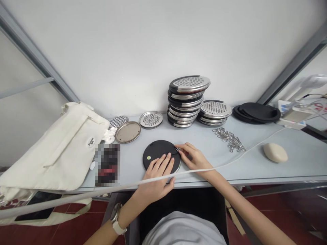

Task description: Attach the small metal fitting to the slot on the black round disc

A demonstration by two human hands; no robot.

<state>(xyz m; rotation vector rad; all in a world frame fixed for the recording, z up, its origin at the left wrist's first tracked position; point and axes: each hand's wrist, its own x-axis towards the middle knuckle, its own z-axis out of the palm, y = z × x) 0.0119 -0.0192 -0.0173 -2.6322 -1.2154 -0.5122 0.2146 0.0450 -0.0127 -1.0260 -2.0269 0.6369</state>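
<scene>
A round black disc [159, 149] with a small green-and-white sticker lies on the table in front of me. My left hand [157, 180] rests flat over its near part, fingers stretched out and holding nothing. At the disc's right edge, my right hand [192, 157] pinches a small metal ring [177, 149] between thumb and finger. The ring's exact shape is partly covered by the fingertips. Similar loose metal rings [230, 139] lie in a pile to the right.
Round graters with black rims form a tall stack [187, 102] and a shorter stack [216, 114]. Loose grater plates [151, 119] lie left of them, black discs [258, 113] right. A white cable [245, 154] crosses before me. A cream bag [68, 149] and beige rounded object [275, 152] flank the workspace.
</scene>
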